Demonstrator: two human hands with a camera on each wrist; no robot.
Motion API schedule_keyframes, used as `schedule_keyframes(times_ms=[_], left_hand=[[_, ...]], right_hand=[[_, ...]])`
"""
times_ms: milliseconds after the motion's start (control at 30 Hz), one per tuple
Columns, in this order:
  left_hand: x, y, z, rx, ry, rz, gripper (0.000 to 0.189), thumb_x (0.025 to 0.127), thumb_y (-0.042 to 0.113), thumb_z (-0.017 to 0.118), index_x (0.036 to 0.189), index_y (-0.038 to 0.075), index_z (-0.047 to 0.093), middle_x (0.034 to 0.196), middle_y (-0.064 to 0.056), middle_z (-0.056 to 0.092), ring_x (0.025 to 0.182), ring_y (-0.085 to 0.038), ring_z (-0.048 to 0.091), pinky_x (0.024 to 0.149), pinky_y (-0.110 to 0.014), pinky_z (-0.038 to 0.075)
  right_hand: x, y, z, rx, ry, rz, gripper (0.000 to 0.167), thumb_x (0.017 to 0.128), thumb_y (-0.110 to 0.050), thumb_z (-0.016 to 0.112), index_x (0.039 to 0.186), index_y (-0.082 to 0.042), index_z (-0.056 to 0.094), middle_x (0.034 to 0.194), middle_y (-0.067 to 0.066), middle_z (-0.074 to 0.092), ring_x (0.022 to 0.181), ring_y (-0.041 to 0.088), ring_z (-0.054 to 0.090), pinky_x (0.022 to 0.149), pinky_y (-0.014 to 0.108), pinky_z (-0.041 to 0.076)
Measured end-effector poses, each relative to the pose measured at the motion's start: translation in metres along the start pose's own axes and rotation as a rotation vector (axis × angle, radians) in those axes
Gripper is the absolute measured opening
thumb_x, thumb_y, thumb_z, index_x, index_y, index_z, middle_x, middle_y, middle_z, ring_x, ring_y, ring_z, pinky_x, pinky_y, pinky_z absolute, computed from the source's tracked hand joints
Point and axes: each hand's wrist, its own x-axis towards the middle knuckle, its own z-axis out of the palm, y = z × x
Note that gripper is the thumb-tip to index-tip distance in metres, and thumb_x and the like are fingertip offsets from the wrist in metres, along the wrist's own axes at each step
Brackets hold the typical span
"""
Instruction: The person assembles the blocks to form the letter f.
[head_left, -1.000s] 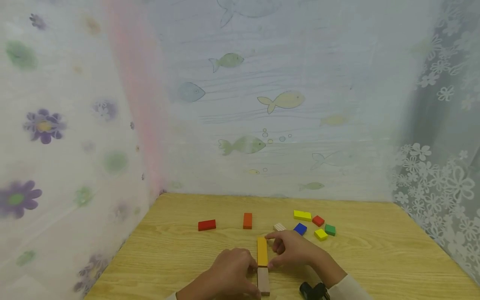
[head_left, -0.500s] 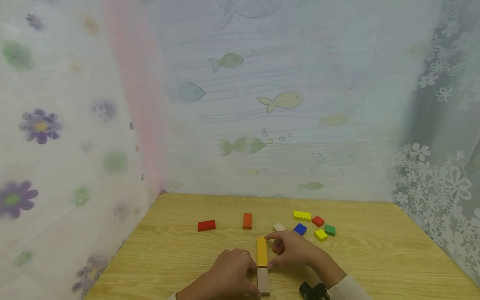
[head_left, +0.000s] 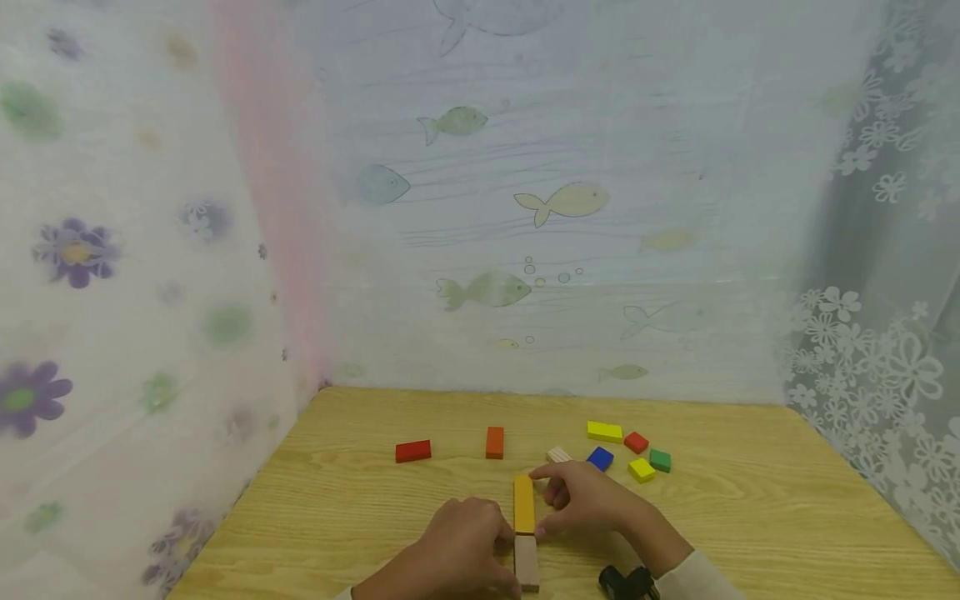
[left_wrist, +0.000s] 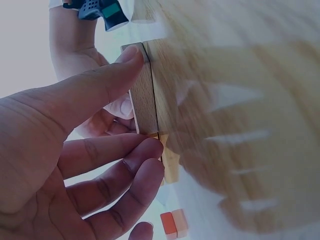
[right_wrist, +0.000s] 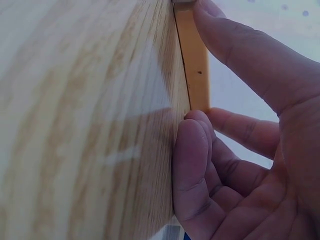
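Observation:
An orange-yellow block [head_left: 523, 504] and a plain wooden block [head_left: 527, 562] lie end to end in a line on the table. My left hand [head_left: 467, 546] grips the plain block lengthwise, thumb at its near end and fingertips by the joint between the blocks. In the left wrist view the thumb presses the end of the plain block [left_wrist: 144, 95]. My right hand [head_left: 588, 497] holds the orange-yellow block by its two ends, index finger at the far end and thumb near the joint. The right wrist view shows that block [right_wrist: 195, 65] along its side, its other fingers curled against the tabletop.
On the wooden table [head_left: 337, 500] behind the hands lie a red block [head_left: 413, 451], an orange block [head_left: 495, 442], a ridged pale block [head_left: 558, 455], a blue block [head_left: 600, 458], a long yellow block [head_left: 604, 431], and small red, yellow and green ones. Patterned curtains surround the table.

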Motion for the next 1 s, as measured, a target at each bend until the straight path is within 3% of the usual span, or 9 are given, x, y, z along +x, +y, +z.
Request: schedule_keyframes(times_ms=[533, 1000], left_hand=[[0.0003, -0.0016, -0.0028, -0.011, 0.009, -0.007, 0.046, 0.065, 0.059, 0.093, 0.099, 0.030, 0.084, 0.096, 0.023, 0.072, 0.083, 0.004, 0.059, 0.068, -0.028, 0.044], [-0.0005, -0.0022, -0.0014, -0.018, 0.029, -0.001, 0.046, 0.064, 0.059, 0.094, 0.097, 0.028, 0.084, 0.090, 0.022, 0.069, 0.075, 0.005, 0.052, 0.064, -0.026, 0.039]], right_hand=[[0.0011, -0.0023, -0.0009, -0.005, -0.002, -0.002, 0.074, 0.078, -0.035, 0.093, 0.141, -0.010, 0.063, 0.100, -0.002, 0.069, 0.090, 0.014, 0.064, 0.078, 0.028, 0.055], [0.0014, -0.0015, -0.0005, -0.004, 0.002, -0.001, 0.073, 0.078, -0.035, 0.093, 0.140, -0.011, 0.063, 0.100, -0.002, 0.069, 0.091, 0.014, 0.064, 0.079, 0.029, 0.056]])
